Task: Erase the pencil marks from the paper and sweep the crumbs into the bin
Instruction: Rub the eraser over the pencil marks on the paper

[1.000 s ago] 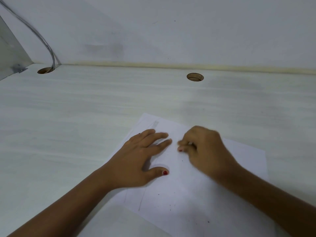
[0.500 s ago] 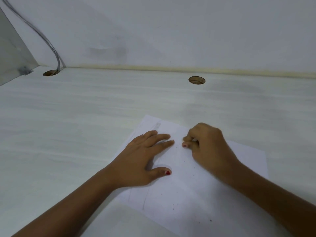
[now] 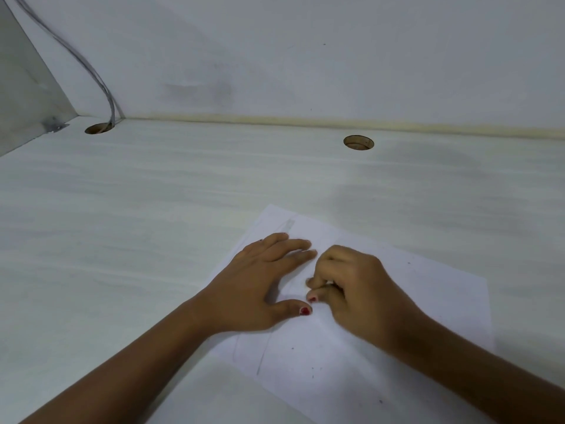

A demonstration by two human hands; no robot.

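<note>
A white sheet of paper [image 3: 428, 316] lies on the pale desk [image 3: 153, 240], turned at an angle. Faint pencil lines [image 3: 263, 354] run along its left side and near its far corner. My left hand [image 3: 260, 286] rests flat on the sheet's left part with fingers spread straight. Right beside it, my right hand [image 3: 357, 286] has its fingers curled, pinching a small pale eraser [image 3: 328, 283] against the paper; only a sliver of the eraser shows. Small dark crumbs [image 3: 312, 377] are scattered over the near half of the sheet. No bin is in view.
Two round cable holes sit in the desk at the back, one in the left corner [image 3: 99, 128] with a grey cable [image 3: 101, 87] running into it, one at the middle [image 3: 358, 142]. White walls close the desk off behind and on the left.
My right hand has drawn back toward me along the paper, from beside my left fingertips to near my left thumb. My left hand stays flat in place.
</note>
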